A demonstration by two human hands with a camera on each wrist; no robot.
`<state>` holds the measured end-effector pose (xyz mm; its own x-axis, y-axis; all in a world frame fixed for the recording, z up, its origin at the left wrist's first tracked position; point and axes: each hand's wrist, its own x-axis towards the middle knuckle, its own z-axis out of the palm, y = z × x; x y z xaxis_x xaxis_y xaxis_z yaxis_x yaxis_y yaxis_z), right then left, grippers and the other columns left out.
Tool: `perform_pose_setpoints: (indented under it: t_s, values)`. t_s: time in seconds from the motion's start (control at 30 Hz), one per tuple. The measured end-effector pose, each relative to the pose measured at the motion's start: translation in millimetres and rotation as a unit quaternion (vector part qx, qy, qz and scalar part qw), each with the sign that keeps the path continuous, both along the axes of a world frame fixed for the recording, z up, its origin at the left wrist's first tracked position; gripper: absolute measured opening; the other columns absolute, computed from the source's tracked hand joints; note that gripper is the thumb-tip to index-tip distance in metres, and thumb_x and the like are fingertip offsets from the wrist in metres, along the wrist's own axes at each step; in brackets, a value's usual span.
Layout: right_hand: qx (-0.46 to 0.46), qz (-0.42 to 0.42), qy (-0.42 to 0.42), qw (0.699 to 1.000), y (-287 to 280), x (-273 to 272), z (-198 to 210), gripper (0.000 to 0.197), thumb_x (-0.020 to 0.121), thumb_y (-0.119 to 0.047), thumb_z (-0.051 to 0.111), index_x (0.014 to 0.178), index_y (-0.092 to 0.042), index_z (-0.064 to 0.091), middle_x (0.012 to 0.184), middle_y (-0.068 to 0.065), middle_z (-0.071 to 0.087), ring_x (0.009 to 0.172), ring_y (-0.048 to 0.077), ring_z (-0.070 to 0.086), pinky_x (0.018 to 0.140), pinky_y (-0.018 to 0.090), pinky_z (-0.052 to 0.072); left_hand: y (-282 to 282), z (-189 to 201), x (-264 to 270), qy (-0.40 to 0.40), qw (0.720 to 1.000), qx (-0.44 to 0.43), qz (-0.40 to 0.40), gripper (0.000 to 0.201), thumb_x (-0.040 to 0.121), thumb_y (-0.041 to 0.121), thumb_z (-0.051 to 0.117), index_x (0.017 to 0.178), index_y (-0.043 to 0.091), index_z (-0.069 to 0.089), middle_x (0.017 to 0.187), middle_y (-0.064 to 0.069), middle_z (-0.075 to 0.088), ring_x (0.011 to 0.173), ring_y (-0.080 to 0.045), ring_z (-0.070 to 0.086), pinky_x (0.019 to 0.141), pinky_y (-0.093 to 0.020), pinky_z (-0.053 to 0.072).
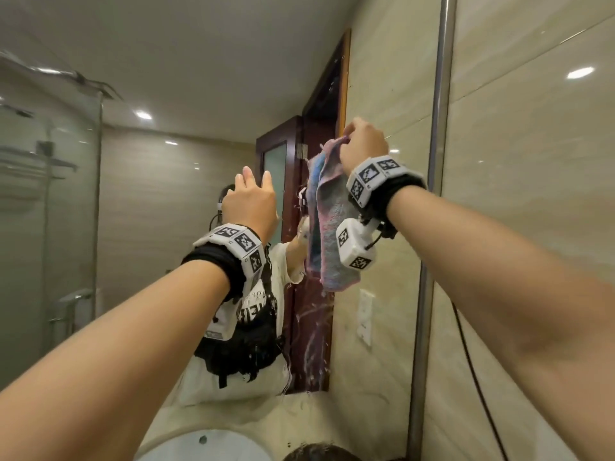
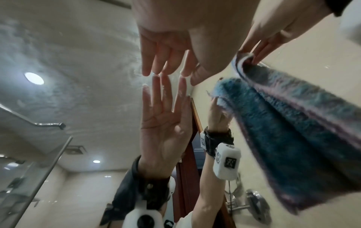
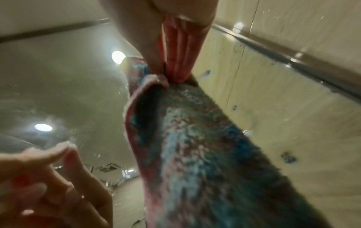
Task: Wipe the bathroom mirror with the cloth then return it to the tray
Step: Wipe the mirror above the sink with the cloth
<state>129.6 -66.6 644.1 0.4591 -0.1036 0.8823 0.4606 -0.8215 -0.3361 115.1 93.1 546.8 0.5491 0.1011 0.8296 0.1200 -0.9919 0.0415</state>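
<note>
1. My right hand [image 1: 364, 144] is raised against the mirror [image 1: 186, 94], with thumb and fingers pinching the top edge of the cloth [image 1: 327, 227].
2. In the right wrist view the pinch is plain: my fingertips [image 3: 175, 67] close on a folded corner of the cloth [image 3: 205, 154], which hangs down from there.
3. The cloth is fluffy, in blue, pink and grey streaks, and it hangs folded lengthwise just in front of the glass, below my right hand.
4. My left hand [image 1: 251, 202] is up beside it, to the left, fingers straight and slightly spread, holding nothing.
5. In the left wrist view my left fingertips [image 2: 148, 67] meet their own reflection, so they touch the mirror; the cloth [image 2: 293, 131] hangs to their right, apart from that hand.
6. The glass shows wet smears and streaks around my fingertips and below the cloth.
7. A metal strip [image 1: 432, 227] frames the mirror's right edge, and beige wall tiles [image 1: 532, 161] lie beyond it.
8. A white basin [image 1: 206, 444] shows at the bottom of the head view.
9. The tray is in none of the views.
</note>
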Motion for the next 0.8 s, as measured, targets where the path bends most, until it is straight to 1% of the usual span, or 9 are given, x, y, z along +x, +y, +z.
perform_pose_setpoints:
  t_s: [0.1,0.17,0.27,0.33,0.37,0.43,0.53,0.67,0.8]
  values:
    - [-0.01,0.012,-0.02,1.0,12,10,-10,0.018,0.093,-0.009,0.052,0.11,-0.007,0.049,0.101,0.011,0.066,0.084,0.026,0.061,0.067,0.031,0.046,6,-1,-1,-0.01,1.0,0.013,-0.001,0.055,0.096,0.023,0.039,0.148,0.015,0.021,0.153,-0.021,0.022,0.139,-0.033,0.028,0.097,-0.044,0.043]
    - [-0.059,0.024,-0.058,0.996,15,14,-21,0.014,0.093,-0.012,0.052,0.106,-0.007,0.054,0.1,0.01,0.066,0.09,0.026,0.063,0.073,0.033,0.051,8,-2,-3,-0.011,1.0,0.022,-0.003,0.056,0.096,0.025,0.038,0.148,0.017,0.02,0.153,-0.019,0.022,0.139,-0.031,0.029,0.097,-0.043,0.043]
    - [-0.18,0.026,-0.13,0.975,11,22,-49,0.027,0.097,-0.019,0.044,0.118,-0.01,0.058,0.121,0.009,0.06,0.11,0.025,0.057,0.094,0.032,0.046,8,-3,-5,-0.011,0.999,0.034,0.001,0.056,0.097,0.026,0.037,0.149,0.017,0.018,0.154,-0.018,0.02,0.14,-0.03,0.027,0.098,-0.042,0.043]
    - [-0.273,-0.028,-0.108,0.956,4,27,-65,0.044,0.099,-0.029,0.036,0.14,-0.012,0.039,0.146,0.013,0.041,0.134,0.028,0.038,0.114,0.038,0.029,7,-3,-4,-0.008,0.999,0.035,0.005,0.055,0.098,0.026,0.035,0.149,0.016,0.017,0.154,-0.019,0.019,0.141,-0.03,0.026,0.098,-0.042,0.043]
    - [-0.303,-0.059,-0.08,0.948,1,31,-70,0.052,0.1,-0.034,0.032,0.147,-0.013,0.027,0.153,0.013,0.029,0.141,0.03,0.026,0.119,0.041,0.019,7,-4,-4,-0.006,0.999,0.034,0.006,0.055,0.098,0.026,0.034,0.149,0.016,0.017,0.154,-0.019,0.019,0.141,-0.03,0.026,0.098,-0.042,0.043]
    - [-0.321,-0.092,-0.038,0.942,1,35,-71,0.061,0.098,-0.046,0.027,0.151,-0.02,0.01,0.157,0.017,0.013,0.145,0.033,0.012,0.12,0.046,0.009,5,-3,-2,-0.004,0.999,0.031,0.009,0.054,0.098,0.026,0.033,0.149,0.015,0.017,0.154,-0.02,0.019,0.141,-0.031,0.026,0.099,-0.042,0.042]
    - [-0.323,-0.093,0.009,0.942,12,37,-68,0.064,0.095,-0.058,0.023,0.149,-0.035,-0.003,0.156,0.024,-0.003,0.144,0.042,0.002,0.119,0.05,0.005,2,-2,-1,-0.001,1.0,0.025,0.011,0.055,0.097,0.026,0.034,0.149,0.013,0.018,0.153,-0.022,0.02,0.141,-0.033,0.026,0.097,-0.044,0.043]
    - [-0.311,-0.085,0.043,0.946,16,38,-64,0.063,0.095,-0.056,0.023,0.147,-0.039,-0.009,0.156,0.021,-0.016,0.144,0.042,-0.008,0.118,0.054,0.001,3,-4,0,-0.004,1.0,0.019,0.007,0.057,0.096,0.027,0.036,0.149,0.014,0.017,0.154,-0.021,0.019,0.142,-0.032,0.023,0.097,-0.044,0.044]
    - [-0.279,-0.083,0.06,0.955,6,39,-47,0.06,0.097,-0.051,0.021,0.147,-0.038,-0.011,0.156,0.019,-0.017,0.143,0.041,-0.011,0.118,0.053,-0.001,5,-7,0,-0.009,1.0,0.028,0.008,0.059,0.096,0.028,0.039,0.149,0.014,0.016,0.154,-0.021,0.017,0.141,-0.034,0.023,0.106,-0.046,0.035]
